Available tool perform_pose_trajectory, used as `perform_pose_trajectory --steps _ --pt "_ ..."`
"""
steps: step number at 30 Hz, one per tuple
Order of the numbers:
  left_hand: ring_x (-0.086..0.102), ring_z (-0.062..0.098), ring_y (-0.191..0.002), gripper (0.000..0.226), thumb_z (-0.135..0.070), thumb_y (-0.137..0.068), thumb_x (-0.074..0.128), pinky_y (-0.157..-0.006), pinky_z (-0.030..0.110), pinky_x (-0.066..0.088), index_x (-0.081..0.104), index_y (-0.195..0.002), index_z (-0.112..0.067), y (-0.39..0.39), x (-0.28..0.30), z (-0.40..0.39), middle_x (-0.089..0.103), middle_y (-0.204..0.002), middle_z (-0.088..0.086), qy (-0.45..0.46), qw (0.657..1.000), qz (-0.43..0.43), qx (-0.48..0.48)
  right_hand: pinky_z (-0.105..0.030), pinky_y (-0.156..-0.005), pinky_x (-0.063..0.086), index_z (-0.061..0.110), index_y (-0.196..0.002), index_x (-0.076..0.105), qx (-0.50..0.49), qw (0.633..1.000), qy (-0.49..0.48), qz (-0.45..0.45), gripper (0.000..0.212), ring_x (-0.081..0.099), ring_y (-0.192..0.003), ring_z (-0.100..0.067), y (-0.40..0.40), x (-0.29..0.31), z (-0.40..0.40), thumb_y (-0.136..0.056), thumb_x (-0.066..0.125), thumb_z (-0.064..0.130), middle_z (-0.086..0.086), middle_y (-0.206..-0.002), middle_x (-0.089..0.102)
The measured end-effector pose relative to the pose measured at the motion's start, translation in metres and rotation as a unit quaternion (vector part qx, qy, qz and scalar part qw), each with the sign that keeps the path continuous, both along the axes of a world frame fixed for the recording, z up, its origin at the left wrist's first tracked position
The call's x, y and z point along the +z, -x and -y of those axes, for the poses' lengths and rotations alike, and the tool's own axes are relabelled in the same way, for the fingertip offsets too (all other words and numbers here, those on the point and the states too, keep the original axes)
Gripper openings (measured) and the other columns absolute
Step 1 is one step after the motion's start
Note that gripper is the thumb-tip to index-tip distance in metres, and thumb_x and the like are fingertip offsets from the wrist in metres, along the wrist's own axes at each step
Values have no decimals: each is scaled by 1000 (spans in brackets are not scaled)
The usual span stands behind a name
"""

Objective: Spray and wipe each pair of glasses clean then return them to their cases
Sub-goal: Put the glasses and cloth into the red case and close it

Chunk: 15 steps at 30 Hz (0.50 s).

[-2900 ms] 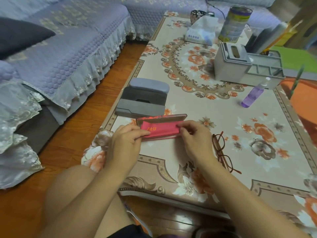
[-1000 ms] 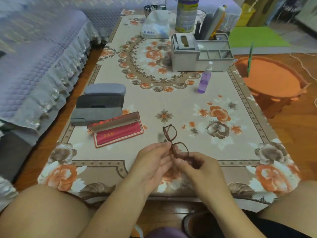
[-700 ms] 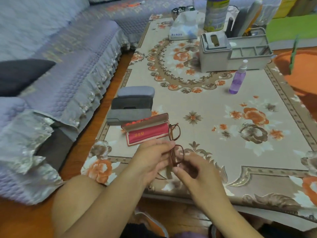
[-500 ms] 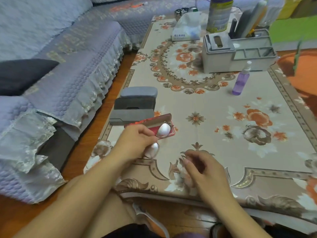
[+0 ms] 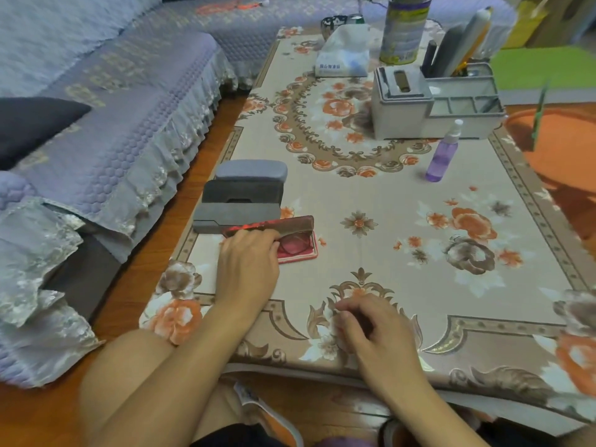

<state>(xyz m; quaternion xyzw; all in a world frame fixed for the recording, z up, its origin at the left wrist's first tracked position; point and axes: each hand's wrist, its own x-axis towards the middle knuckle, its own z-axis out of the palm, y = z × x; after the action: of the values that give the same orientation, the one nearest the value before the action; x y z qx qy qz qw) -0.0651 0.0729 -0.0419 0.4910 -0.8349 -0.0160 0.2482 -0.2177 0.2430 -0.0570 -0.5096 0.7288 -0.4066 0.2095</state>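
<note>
An open red glasses case (image 5: 304,254) lies near the left edge of the flowered table (image 5: 371,195), its brown lid (image 5: 290,222) raised. The brown-framed glasses (image 5: 294,245) lie folded inside it, one lens showing. My left hand (image 5: 248,261) reaches over the case's left half, fingers curled down onto the hidden part of the glasses. My right hand (image 5: 371,325) rests on the table near the front edge, fingers loosely curled and holding nothing. A purple spray bottle (image 5: 442,156) stands upright far to the right.
Three grey glasses cases (image 5: 242,192) sit in a row just behind the red one. A grey organiser (image 5: 403,104), a tissue pack (image 5: 343,58) and a tin can (image 5: 404,30) stand at the far end. A sofa (image 5: 113,117) runs along the left.
My left hand has carried the folded glasses from in front of me into the red case. My right hand let go of them and dropped to the table.
</note>
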Motion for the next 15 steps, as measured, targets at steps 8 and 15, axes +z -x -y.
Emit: perform_pose_trajectory --steps 8,15 --pt "50 28 -92 17 -15 -91 68 -75 39 40 77 -105 -21 -2 -6 -8 59 -95 5 67 992 80 67 -12 -77 39 46 -87 64 3 1000 -5 3 22 59 -94 1 -3 4 1 -91 58 25 27 -100 63" --pt "51 14 -89 21 -35 -95 64 -75 34 49 72 -113 -26 -30 14 -13 54 -95 -7 -82 992 -39 83 -33 -64 54 30 -88 70 -23 993 -46 108 24 67 -65 -12 7 17 21 -95 62 8 4 -73 69"
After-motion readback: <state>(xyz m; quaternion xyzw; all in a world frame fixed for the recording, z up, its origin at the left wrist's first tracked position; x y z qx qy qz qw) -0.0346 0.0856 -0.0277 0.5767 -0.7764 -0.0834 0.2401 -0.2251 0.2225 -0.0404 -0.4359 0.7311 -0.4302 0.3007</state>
